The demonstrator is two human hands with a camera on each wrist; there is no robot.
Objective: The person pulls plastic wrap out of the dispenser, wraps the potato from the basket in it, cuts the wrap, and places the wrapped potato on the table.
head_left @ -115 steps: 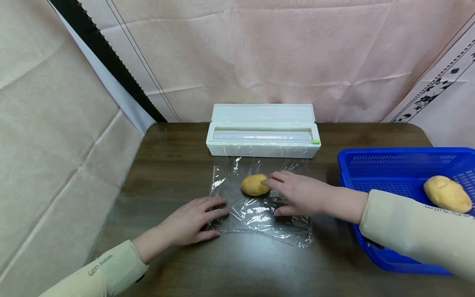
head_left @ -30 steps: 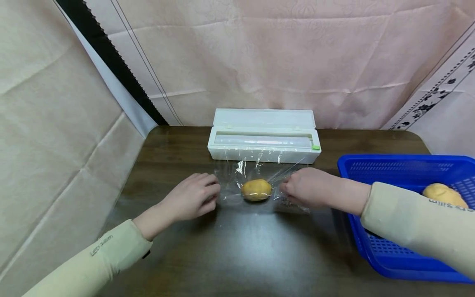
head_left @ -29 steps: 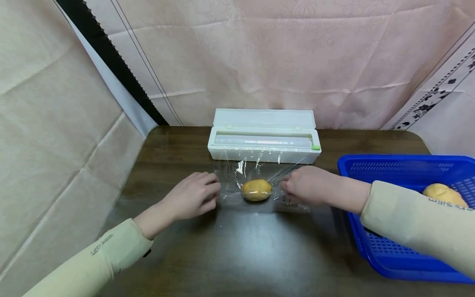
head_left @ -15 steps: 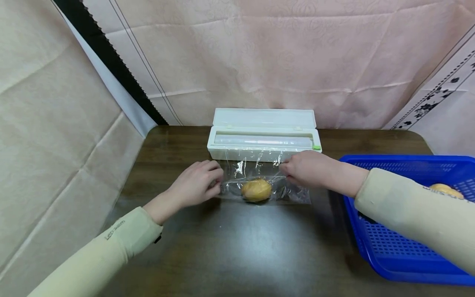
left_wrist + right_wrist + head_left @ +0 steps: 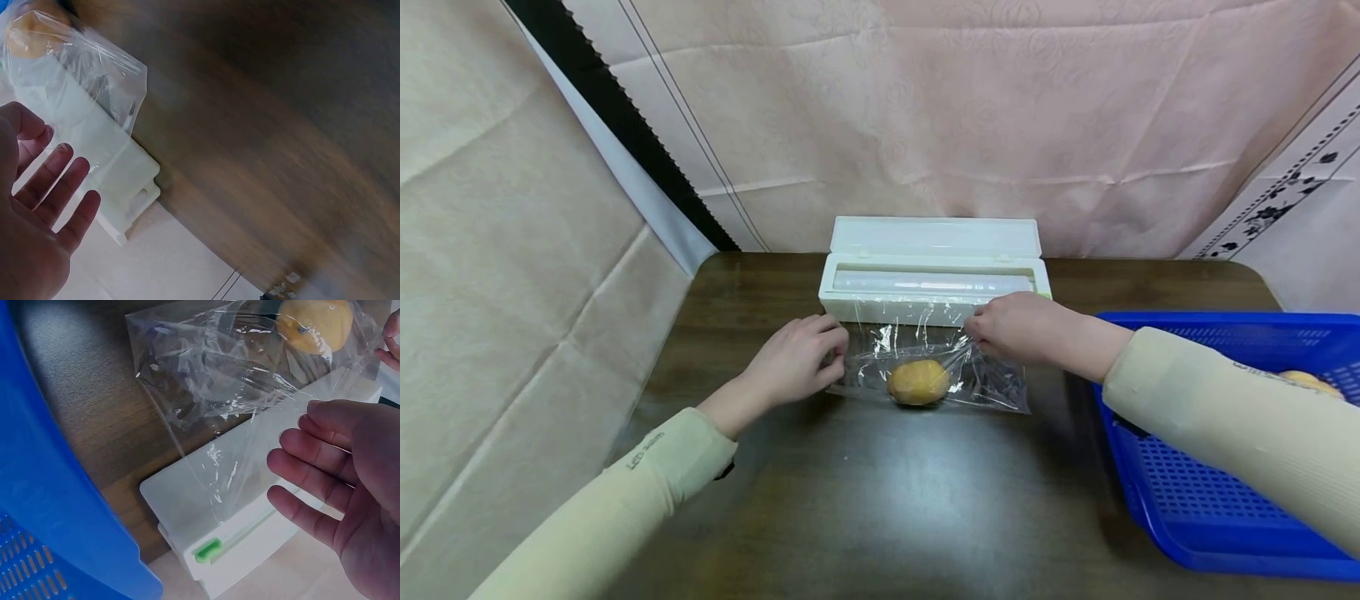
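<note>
A yellow potato (image 5: 918,382) lies on the table under clear plastic film (image 5: 992,385), which covers it and runs back to a white dispenser box (image 5: 880,312) with its lid up. My left hand (image 5: 795,360) pinches the film between thumb and index finger, left of the potato; its other fingers are loosely bent in the left wrist view. Behind and to the right of the potato, my right hand (image 5: 1030,332) pinches the film too, close to the box's front. The right wrist view shows film (image 5: 206,375) gathered toward the right thumb tip.
A blue plastic basket (image 5: 1240,560) stands at the right, under the right forearm, with another yellowish potato (image 5: 1311,382) partly hidden in it. Cloth (image 5: 962,117) hangs behind the brown table (image 5: 880,508). The green slider (image 5: 208,550) sits at the box's right end.
Both hands, flat or resting on the film earlier, now pinch it and have moved back toward the box. The film's front edge has been folded back over the potato.
</note>
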